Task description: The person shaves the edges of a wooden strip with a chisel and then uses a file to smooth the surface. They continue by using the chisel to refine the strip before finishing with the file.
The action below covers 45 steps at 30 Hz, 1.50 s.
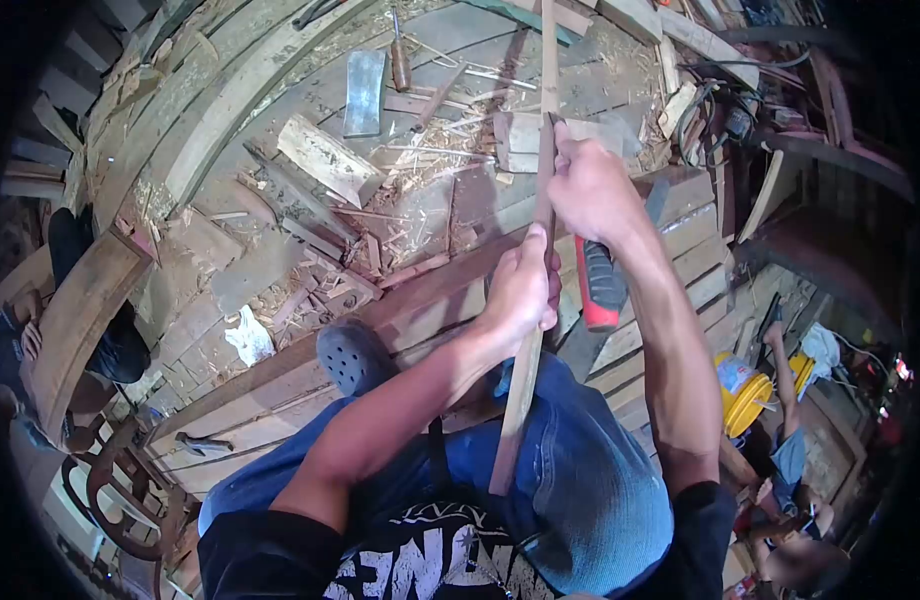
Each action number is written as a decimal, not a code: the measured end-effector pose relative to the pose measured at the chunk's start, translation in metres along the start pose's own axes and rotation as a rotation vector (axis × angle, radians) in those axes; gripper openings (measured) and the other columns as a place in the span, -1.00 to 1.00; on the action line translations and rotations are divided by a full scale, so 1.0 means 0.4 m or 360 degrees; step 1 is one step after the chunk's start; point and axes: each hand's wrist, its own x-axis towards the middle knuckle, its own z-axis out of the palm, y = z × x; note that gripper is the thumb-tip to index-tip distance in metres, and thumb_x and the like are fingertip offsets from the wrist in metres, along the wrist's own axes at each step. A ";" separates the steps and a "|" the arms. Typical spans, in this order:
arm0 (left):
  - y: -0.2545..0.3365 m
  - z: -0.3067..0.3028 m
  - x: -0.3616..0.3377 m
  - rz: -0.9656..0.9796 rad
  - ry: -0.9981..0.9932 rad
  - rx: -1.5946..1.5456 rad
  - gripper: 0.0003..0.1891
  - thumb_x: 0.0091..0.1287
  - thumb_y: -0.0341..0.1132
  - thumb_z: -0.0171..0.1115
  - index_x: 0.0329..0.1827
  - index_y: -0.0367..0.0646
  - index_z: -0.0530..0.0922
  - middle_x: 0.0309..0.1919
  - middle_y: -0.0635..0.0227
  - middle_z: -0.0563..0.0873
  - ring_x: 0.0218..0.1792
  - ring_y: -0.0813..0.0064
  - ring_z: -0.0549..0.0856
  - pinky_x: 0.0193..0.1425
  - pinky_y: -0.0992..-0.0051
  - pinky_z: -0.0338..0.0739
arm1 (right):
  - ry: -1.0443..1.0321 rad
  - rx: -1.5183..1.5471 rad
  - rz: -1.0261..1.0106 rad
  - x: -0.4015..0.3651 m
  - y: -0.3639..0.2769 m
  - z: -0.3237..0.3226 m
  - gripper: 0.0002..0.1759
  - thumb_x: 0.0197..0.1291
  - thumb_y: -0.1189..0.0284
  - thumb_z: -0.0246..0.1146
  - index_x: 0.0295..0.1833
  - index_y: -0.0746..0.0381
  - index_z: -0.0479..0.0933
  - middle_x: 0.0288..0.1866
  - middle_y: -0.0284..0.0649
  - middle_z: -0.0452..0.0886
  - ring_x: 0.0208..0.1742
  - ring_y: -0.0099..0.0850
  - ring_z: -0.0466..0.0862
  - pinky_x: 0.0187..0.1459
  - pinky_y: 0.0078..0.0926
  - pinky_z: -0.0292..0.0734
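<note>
1. Fingers of the left hand [522,285] are curled around a long, narrow wooden strip [521,400], thumb laid along it.
2. Farther along the same strip, the right hand [592,190] is closed on it too, its knuckles bent.
3. One end of the strip lies above the person's blue jeans [600,480]; the other runs out past the top of the view. Whether it touches the jeans, I cannot tell.
4. Just below the right wrist is a red-and-black tool handle [599,287], apart from both hands.
5. Beyond the hands, wood shavings [430,155] litter the plank floor, with a split wood block [328,162], a flat grey slab [365,93] and a wooden-handled tool [400,66] among them.
6. Near the left forearm sits a grey perforated clog [354,358]; a crumpled white scrap [250,337] lies to its left.
7. At far left, another person's hand [32,340] is near a curved board [90,330]; at right stands a yellow bucket [748,405].
</note>
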 end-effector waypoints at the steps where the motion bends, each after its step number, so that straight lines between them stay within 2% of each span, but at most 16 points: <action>1: -0.002 0.000 -0.004 -0.0002 0.0011 -0.0012 -0.54 0.47 0.10 -0.25 -0.42 -0.10 0.31 -0.73 0.52 0.25 -0.79 0.63 0.23 -0.74 0.52 0.12 | 0.0033 0.0017 0.0003 -0.005 -0.005 -0.003 -0.56 -0.03 0.56 0.03 0.03 0.48 0.49 -0.34 0.25 0.57 -0.24 0.10 0.63 -0.14 -0.16 0.51; 3: 0.014 0.005 0.003 -0.0022 0.0042 -0.0003 -0.53 0.47 0.09 -0.26 -0.42 -0.10 0.31 -0.73 0.52 0.25 -0.79 0.62 0.23 -0.75 0.52 0.13 | -0.0039 -0.0018 0.0011 -0.013 -0.022 -0.013 -0.58 -0.02 0.56 0.04 0.01 0.47 0.50 -0.32 0.26 0.56 -0.21 0.10 0.62 -0.12 -0.14 0.51; 9: -0.005 -0.004 0.000 0.0004 -0.0003 -0.0045 -0.51 0.45 0.14 -0.23 -0.40 -0.13 0.31 -0.73 0.49 0.26 -0.82 0.62 0.22 -0.77 0.53 0.12 | -0.0006 -0.0054 -0.0017 0.010 0.004 0.018 -0.47 0.01 0.56 0.03 0.18 0.44 0.40 -0.30 0.27 0.55 -0.17 0.09 0.62 -0.08 -0.14 0.51; 12: 0.008 0.007 0.005 -0.0003 0.0042 -0.0007 -0.50 0.45 0.14 -0.24 -0.38 -0.13 0.30 -0.73 0.50 0.26 -0.83 0.62 0.22 -0.77 0.52 0.12 | 0.0144 -0.0023 -0.0096 -0.007 0.009 0.026 -0.50 0.11 0.49 0.00 0.20 0.42 0.39 -0.35 0.25 0.55 -0.21 0.11 0.62 -0.11 -0.12 0.52; 17: -0.001 0.000 -0.004 -0.0006 -0.0017 -0.0039 -0.51 0.47 0.12 -0.27 -0.36 -0.15 0.30 -0.76 0.52 0.22 -0.82 0.62 0.22 -0.77 0.52 0.13 | 0.0021 -0.0087 -0.0043 0.075 0.028 0.022 -0.47 0.06 0.52 0.01 0.20 0.46 0.37 -0.35 0.28 0.54 -0.24 0.08 0.64 -0.14 -0.12 0.53; 21: 0.001 0.007 -0.003 -0.0022 0.0030 0.0003 -0.52 0.47 0.11 -0.27 -0.36 -0.15 0.29 -0.77 0.51 0.23 -0.83 0.62 0.21 -0.77 0.52 0.12 | 0.0186 -0.0065 -0.0189 0.053 0.025 0.025 -0.47 0.03 0.47 0.05 0.17 0.46 0.38 -0.36 0.20 0.58 -0.25 0.09 0.63 -0.16 -0.15 0.54; 24: 0.004 0.009 -0.008 -0.0023 0.0038 0.0002 -0.52 0.47 0.12 -0.27 -0.34 -0.14 0.30 -0.75 0.52 0.24 -0.82 0.64 0.21 -0.76 0.54 0.12 | 0.0014 -0.0081 -0.0052 0.117 0.022 -0.005 -0.39 0.00 0.47 0.06 0.22 0.49 0.32 -0.36 0.22 0.56 -0.28 0.07 0.63 -0.16 -0.18 0.54; 28: 0.008 0.011 0.000 0.0024 -0.0022 0.0036 -0.52 0.46 0.13 -0.28 -0.33 -0.12 0.30 -0.73 0.54 0.23 -0.80 0.66 0.21 -0.74 0.57 0.11 | 0.0224 -0.0063 -0.0199 0.098 0.062 0.039 -0.42 0.08 0.43 0.03 0.26 0.41 0.32 -0.40 0.18 0.57 -0.33 0.08 0.62 -0.18 -0.20 0.55; 29: 0.001 0.011 -0.006 -0.0026 0.0000 0.0043 -0.52 0.46 0.13 -0.28 -0.34 -0.12 0.30 -0.73 0.54 0.23 -0.80 0.66 0.21 -0.74 0.57 0.11 | 0.0211 -0.0066 -0.0209 0.107 0.061 0.036 -0.42 0.08 0.43 0.03 0.26 0.41 0.32 -0.40 0.18 0.57 -0.33 0.08 0.62 -0.18 -0.20 0.55; 31: -0.004 0.010 -0.004 -0.0008 -0.0018 0.0033 -0.52 0.46 0.13 -0.29 -0.34 -0.11 0.30 -0.73 0.54 0.24 -0.81 0.66 0.21 -0.75 0.57 0.11 | 0.0060 -0.0042 0.0025 0.134 0.053 0.017 -0.43 0.09 0.43 0.03 0.26 0.42 0.33 -0.42 0.16 0.57 -0.34 0.07 0.62 -0.18 -0.20 0.54; 35: -0.001 0.015 -0.013 0.0013 0.0038 0.0061 -0.52 0.47 0.14 -0.30 -0.34 -0.11 0.30 -0.73 0.55 0.23 -0.81 0.67 0.20 -0.75 0.57 0.10 | 0.0201 -0.0248 -0.0201 0.156 0.064 0.019 -0.49 0.14 0.42 0.01 0.21 0.40 0.38 -0.45 0.13 0.57 -0.36 0.01 0.64 -0.25 -0.18 0.52; 36: -0.002 0.015 -0.010 -0.0003 0.0014 0.0044 -0.52 0.46 0.14 -0.29 -0.34 -0.11 0.30 -0.73 0.54 0.23 -0.81 0.67 0.20 -0.75 0.57 0.10 | 0.0100 -0.0072 -0.0113 0.140 0.064 0.023 -0.50 0.13 0.43 0.01 0.19 0.40 0.40 -0.42 0.16 0.58 -0.35 0.05 0.62 -0.26 -0.16 0.51; 39: 0.002 0.023 0.000 -0.0013 -0.0021 0.0003 -0.52 0.46 0.14 -0.29 -0.33 -0.12 0.29 -0.73 0.54 0.22 -0.81 0.66 0.20 -0.75 0.57 0.10 | 0.0189 -0.0103 -0.0119 0.152 0.064 0.020 -0.50 0.10 0.44 0.03 0.19 0.41 0.40 -0.42 0.18 0.57 -0.36 0.05 0.63 -0.26 -0.16 0.52; 40: -0.001 0.024 -0.002 0.0013 0.0006 0.0019 -0.52 0.46 0.15 -0.28 -0.32 -0.12 0.30 -0.73 0.53 0.23 -0.81 0.66 0.20 -0.75 0.57 0.09 | -0.0034 -0.0164 -0.0065 0.174 0.048 -0.011 -0.63 0.08 0.45 0.07 -0.03 0.47 0.40 -0.19 0.23 0.59 -0.07 0.09 0.61 0.03 -0.11 0.51; 43: -0.009 0.022 -0.014 -0.0025 0.0028 0.0045 -0.51 0.45 0.16 -0.28 -0.31 -0.12 0.30 -0.73 0.53 0.23 -0.80 0.66 0.20 -0.74 0.58 0.09 | -0.0079 -0.0133 0.0054 0.184 0.027 -0.028 -0.64 0.08 0.44 0.07 -0.03 0.46 0.40 -0.18 0.20 0.60 -0.06 0.07 0.62 0.05 -0.13 0.50; 45: 0.004 0.022 -0.010 -0.0019 0.0048 0.0063 -0.51 0.45 0.16 -0.28 -0.31 -0.11 0.31 -0.73 0.53 0.24 -0.80 0.66 0.20 -0.73 0.58 0.11 | -0.0043 -0.0132 -0.0053 0.195 0.046 -0.018 -0.63 0.09 0.43 0.06 -0.02 0.45 0.40 -0.17 0.20 0.60 -0.05 0.07 0.61 0.07 -0.16 0.50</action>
